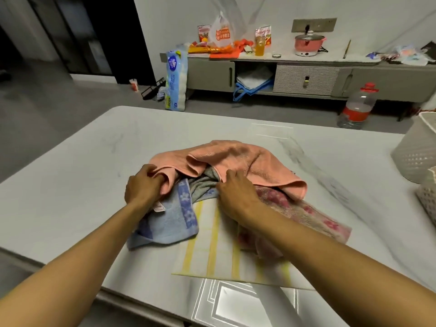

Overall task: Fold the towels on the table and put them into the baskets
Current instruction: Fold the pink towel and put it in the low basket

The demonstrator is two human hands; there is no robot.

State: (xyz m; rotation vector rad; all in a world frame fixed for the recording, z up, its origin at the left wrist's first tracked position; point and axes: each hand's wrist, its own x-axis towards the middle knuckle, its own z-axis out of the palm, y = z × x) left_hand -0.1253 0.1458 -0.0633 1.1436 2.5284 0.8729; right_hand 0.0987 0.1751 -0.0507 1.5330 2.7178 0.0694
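A heap of towels lies in the middle of the white marble table [82, 166]. On top is a salmon-pink towel [245, 161]. Under it lie a grey towel [203, 185], a blue flowered towel [169, 220], a pink flowered towel [304, 215] and a white cloth with yellow stripes [219, 253]. My left hand [144, 185] grips the pink towel's near left edge. My right hand [236, 194] pinches the same towel's near edge over the grey towel. Two white perforated baskets stand at the table's right edge, one further back [415, 152] and one nearer [428, 197], both cut off by the frame.
Beyond the table a low grey cabinet [306, 76] along the wall carries bags, a jar and a pink cooker. A pack of paper rolls [175, 81] and a plastic bottle with a red cap [358, 107] stand on the floor.
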